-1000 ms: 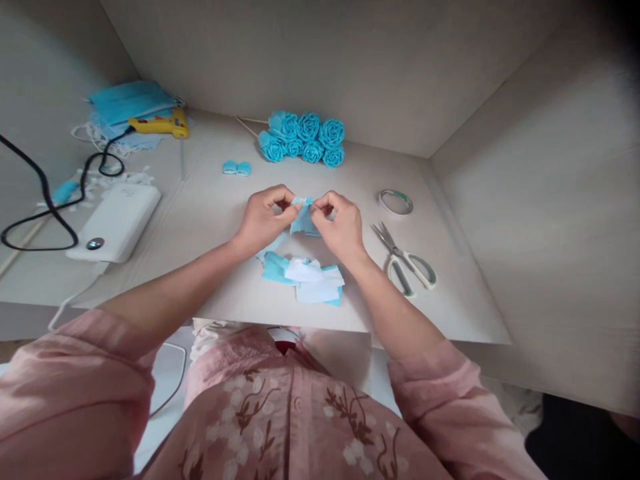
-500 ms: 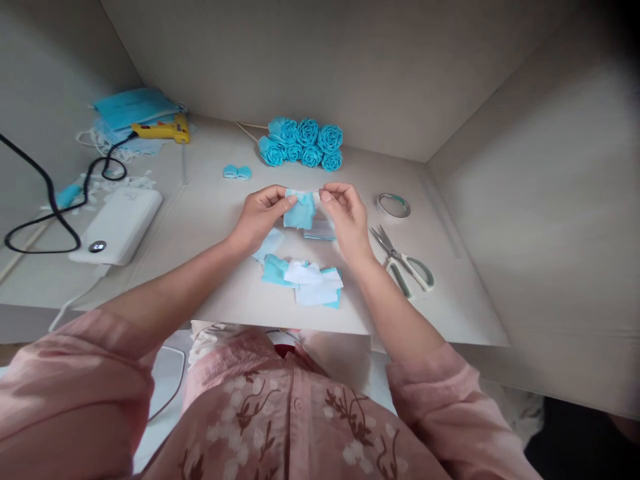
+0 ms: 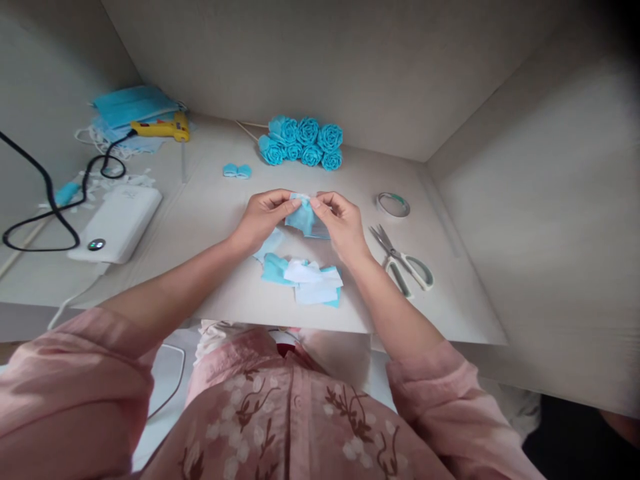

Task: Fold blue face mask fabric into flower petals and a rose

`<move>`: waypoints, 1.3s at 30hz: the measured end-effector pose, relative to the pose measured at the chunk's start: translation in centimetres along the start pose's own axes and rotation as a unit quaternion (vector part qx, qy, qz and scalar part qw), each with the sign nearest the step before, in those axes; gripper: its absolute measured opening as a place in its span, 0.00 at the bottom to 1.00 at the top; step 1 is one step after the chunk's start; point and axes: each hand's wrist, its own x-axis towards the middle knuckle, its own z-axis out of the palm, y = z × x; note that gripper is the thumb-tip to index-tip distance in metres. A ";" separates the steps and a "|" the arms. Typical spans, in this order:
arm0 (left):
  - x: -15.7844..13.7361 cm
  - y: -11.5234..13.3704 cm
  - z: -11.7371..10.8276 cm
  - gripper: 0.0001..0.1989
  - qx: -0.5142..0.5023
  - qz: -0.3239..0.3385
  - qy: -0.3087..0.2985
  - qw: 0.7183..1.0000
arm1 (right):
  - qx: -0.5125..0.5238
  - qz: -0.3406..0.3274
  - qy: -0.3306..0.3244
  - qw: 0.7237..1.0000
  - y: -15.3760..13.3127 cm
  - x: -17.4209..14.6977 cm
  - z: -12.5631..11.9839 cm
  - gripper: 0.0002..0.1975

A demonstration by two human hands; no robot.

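Observation:
Between both hands a small piece of light-blue mask fabric (image 3: 301, 221) hangs over the table, its top edge pinched and slightly gathered. My left hand (image 3: 265, 215) grips its left upper side between thumb and fingers. At the upper right, my right hand (image 3: 342, 219) closes thumb and fingertips on the same piece. Partly hidden behind the fabric and my right hand lies a small flat greyish-blue strip (image 3: 320, 231). Nearer to me are several cut white and blue fabric pieces (image 3: 315, 285), and a pale blue piece (image 3: 270, 244) rests below my left hand.
Blue fabric roses (image 3: 307, 143) lie at the back beside a small blue bow-shaped piece (image 3: 237, 171). To the right are a tape roll (image 3: 393, 205) and scissors (image 3: 400, 260). On the left sit a yellow glue gun (image 3: 165, 127), masks (image 3: 133, 105), a white power bank (image 3: 117, 225) and cables.
My right hand has moved slightly left, closer to my left hand. The fabric's top edge is now more bunched, and its lower part has swung a little lower.

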 end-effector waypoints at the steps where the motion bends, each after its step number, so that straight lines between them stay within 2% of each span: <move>1: 0.0 0.0 0.0 0.17 -0.001 -0.003 0.001 1.000 | 0.008 -0.001 0.011 1.000 0.0 0.0 0.0 0.15; 5: 0.1 -0.1 -0.2 0.16 -0.030 -0.040 -0.004 0.999 | 0.011 -0.001 0.061 0.998 0.3 0.1 0.0 0.16; 9: 0.1 0.2 -0.1 0.17 -0.080 -0.070 -0.016 0.994 | 0.020 0.033 0.068 0.997 0.4 0.2 -0.1 0.20; 12: 0.1 0.3 -0.1 0.16 -0.104 -0.080 -0.025 0.991 | 0.074 0.056 0.034 0.995 0.1 0.3 -0.2 0.29; 15: 0.1 0.2 0.0 0.16 -0.109 -0.085 -0.025 0.990 | 0.120 0.100 -0.047 0.987 -0.1 0.3 -0.1 0.39; 18: 0.1 0.0 0.0 0.16 -0.099 -0.085 -0.023 0.991 | 0.140 0.144 -0.099 0.975 -0.1 0.1 0.0 0.33; 20: 0.1 0.0 0.0 0.15 -0.093 -0.084 -0.024 0.992 | 0.143 0.163 -0.091 0.972 -0.1 0.0 0.0 0.25; 22: 0.1 -0.1 0.0 0.15 -0.101 -0.090 -0.027 0.990 | 0.144 0.170 -0.069 0.972 -0.1 0.0 -0.1 0.21; 31: 0.2 0.5 -0.1 0.19 -0.177 -0.171 -0.052 0.968 | 0.168 0.161 -0.044 0.972 -0.8 -0.1 0.1 0.19; 36: 0.5 0.5 -0.3 0.16 -0.196 -0.187 -0.052 0.961 | 0.179 0.172 -0.038 0.968 -1.0 -0.1 0.0 0.18; 39: 0.8 0.5 -0.7 0.12 -0.181 -0.160 -0.041 0.969 | 0.164 0.172 -0.016 0.971 -0.8 0.0 -0.2 0.19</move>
